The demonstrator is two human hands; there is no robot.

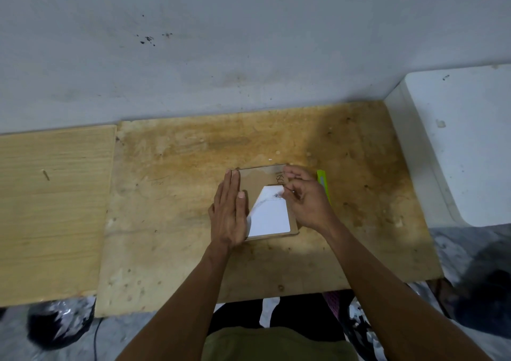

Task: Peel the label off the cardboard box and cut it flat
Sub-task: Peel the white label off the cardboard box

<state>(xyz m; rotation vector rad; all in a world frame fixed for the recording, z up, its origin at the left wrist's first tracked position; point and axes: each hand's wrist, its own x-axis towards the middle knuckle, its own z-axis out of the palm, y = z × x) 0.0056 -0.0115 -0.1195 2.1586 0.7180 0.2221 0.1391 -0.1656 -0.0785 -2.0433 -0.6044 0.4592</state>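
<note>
box (255,179) handwriting unreadable | label (272,216) blank | right hand (305,197) pinching label corner

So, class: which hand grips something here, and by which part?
The right hand pinches the label at its far corner. The left hand lies flat on the box, gripping nothing.

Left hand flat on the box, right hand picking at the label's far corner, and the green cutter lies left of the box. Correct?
Not quite. The head view shows the green cutter right of the box, behind the right hand. The left hand and label are as stated.
</note>
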